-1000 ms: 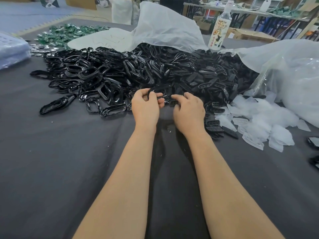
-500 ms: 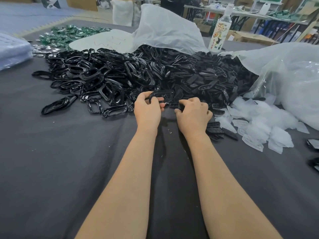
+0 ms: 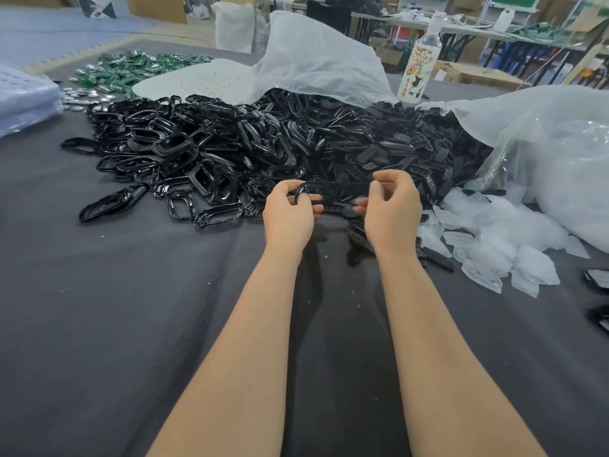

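As left fingers [image 3: 309,197] pinch frame [image 3: 300,192], right [image 3: 379,190] curl

glossy black plastic frame [image 3: 300,192], tilted on edge, in the left hand [image 3: 288,216] beside the heap of black parts [image 3: 263,143]

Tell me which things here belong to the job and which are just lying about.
Job: left hand, the black frame it holds, right hand, black pile.
Lying about: bottle, green parts, clear pieces, blue stack.
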A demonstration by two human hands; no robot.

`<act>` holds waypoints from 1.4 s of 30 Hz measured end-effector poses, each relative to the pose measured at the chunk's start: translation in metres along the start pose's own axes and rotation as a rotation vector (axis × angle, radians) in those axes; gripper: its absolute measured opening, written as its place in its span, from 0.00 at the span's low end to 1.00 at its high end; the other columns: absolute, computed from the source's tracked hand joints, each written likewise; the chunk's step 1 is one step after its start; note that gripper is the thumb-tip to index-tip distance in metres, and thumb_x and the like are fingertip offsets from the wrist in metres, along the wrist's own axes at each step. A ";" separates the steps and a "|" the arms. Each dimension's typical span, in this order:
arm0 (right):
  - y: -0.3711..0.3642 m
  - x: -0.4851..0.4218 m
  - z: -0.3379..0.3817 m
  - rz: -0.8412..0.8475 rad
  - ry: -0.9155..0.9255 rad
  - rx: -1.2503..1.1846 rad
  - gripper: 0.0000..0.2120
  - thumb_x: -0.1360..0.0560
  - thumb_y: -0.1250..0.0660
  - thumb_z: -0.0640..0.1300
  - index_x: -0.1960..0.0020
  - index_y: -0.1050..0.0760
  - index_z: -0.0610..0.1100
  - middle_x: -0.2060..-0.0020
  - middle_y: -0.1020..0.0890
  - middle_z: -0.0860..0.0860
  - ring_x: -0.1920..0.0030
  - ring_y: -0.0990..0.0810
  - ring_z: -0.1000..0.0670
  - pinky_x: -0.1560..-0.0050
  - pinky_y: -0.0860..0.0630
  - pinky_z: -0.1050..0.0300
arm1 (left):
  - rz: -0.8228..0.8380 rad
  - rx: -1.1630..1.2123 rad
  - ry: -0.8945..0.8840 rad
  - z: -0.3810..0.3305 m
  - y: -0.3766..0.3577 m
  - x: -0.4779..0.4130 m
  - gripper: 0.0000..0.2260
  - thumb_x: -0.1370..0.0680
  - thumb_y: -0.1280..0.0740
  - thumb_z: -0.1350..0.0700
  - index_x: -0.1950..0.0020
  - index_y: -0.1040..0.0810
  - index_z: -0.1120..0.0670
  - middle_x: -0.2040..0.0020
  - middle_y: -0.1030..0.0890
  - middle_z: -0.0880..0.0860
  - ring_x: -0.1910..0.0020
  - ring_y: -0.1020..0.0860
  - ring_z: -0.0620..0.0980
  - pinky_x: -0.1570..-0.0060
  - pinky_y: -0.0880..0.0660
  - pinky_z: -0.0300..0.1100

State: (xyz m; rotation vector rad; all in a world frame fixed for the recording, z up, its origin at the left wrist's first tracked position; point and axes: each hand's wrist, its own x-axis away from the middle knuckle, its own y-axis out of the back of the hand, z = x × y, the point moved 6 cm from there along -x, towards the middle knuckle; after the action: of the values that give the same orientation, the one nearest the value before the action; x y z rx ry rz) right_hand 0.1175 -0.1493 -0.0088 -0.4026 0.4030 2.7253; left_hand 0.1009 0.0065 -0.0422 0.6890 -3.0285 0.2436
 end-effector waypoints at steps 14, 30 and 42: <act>-0.014 0.012 -0.006 0.136 -0.028 -0.127 0.05 0.24 0.35 0.33 0.53 0.24 0.41 0.63 0.22 0.49 0.66 0.17 0.51 0.60 0.19 0.59 | 0.170 -0.171 -0.112 -0.009 -0.012 0.011 0.08 0.22 0.35 0.62 0.53 0.26 0.48 0.53 0.17 0.56 0.56 0.17 0.51 0.46 0.20 0.51; -0.016 0.006 -0.013 0.220 -0.155 -0.074 0.04 0.25 0.32 0.37 0.51 0.24 0.43 0.59 0.17 0.47 0.55 0.17 0.46 0.45 0.21 0.44 | 0.130 -0.101 -0.102 -0.006 -0.008 0.009 0.09 0.21 0.36 0.63 0.55 0.26 0.48 0.61 0.18 0.50 0.67 0.18 0.40 0.54 0.19 0.39; -0.015 0.005 -0.014 0.200 -0.101 0.034 0.04 0.26 0.31 0.40 0.56 0.25 0.48 0.59 0.18 0.46 0.54 0.18 0.43 0.46 0.22 0.43 | 0.126 -0.309 -0.159 -0.008 -0.010 0.010 0.07 0.21 0.35 0.57 0.56 0.29 0.47 0.57 0.17 0.52 0.63 0.17 0.42 0.51 0.19 0.49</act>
State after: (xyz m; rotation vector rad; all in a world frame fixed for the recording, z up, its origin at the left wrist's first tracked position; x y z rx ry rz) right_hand 0.1221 -0.1388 -0.0262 -0.2253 0.4848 2.9128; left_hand 0.0959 -0.0058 -0.0319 0.5168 -3.1565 -0.2868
